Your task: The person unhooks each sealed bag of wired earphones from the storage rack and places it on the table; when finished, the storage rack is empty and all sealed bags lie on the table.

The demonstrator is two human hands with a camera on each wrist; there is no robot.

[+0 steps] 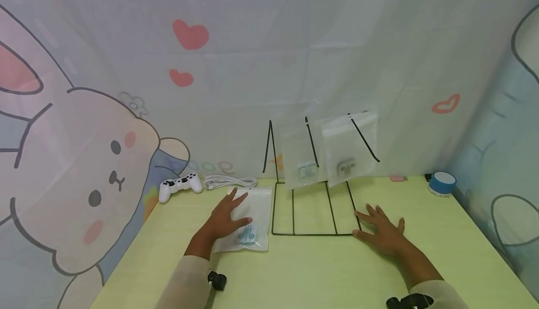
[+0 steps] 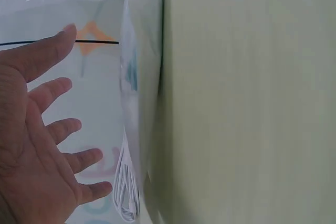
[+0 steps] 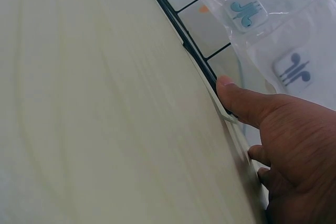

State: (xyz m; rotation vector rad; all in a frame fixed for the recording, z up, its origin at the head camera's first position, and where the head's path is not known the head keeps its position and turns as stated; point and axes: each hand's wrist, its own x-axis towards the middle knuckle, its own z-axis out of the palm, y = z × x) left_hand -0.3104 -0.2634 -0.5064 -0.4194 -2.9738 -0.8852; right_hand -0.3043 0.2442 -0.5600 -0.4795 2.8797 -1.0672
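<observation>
A clear plastic bag point(image 1: 262, 206) with a boxed pair of blue earphones point(image 1: 247, 235) lies flat on the table. Over its left part, my left hand point(image 1: 223, 218) spreads its fingers; in the left wrist view they stand apart from the bag. A black wire rack point(image 1: 311, 234) stands to the right of this bag. Two more bags hang from its hooks: one with blue earphones point(image 3: 245, 14), the other with grey earphones point(image 3: 294, 69). At the rack's front right corner is my right hand point(image 1: 384, 235), fingers spread, thumb right at the wire.
A white game controller point(image 1: 180, 186) and a coiled white cable point(image 1: 230, 182) lie at the back left of the table. A blue and white roll point(image 1: 442, 183) and a small pink block point(image 1: 397, 178) are at the back right. A printed cloth point(image 1: 261, 66) hangs behind.
</observation>
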